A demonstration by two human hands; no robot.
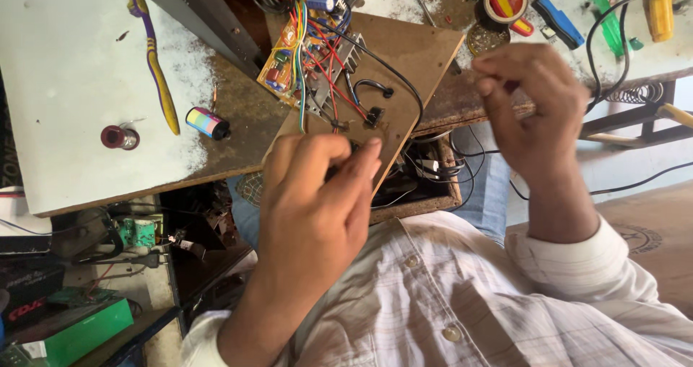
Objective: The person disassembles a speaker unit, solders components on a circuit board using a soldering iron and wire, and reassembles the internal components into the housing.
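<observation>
I am pinching my left hand (317,194) fingers nearly closed on the near edge of the brown board (404,57), steadying its circuit board (303,49) and wires; my right hand (534,100) is hovering curled beside it; whether it grips anything, I cannot tell.

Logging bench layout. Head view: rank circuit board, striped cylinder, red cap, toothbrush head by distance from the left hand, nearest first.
From the left hand:
1. circuit board, just above it
2. striped cylinder, to its left
3. red cap, farther left
4. toothbrush head, top left
</observation>
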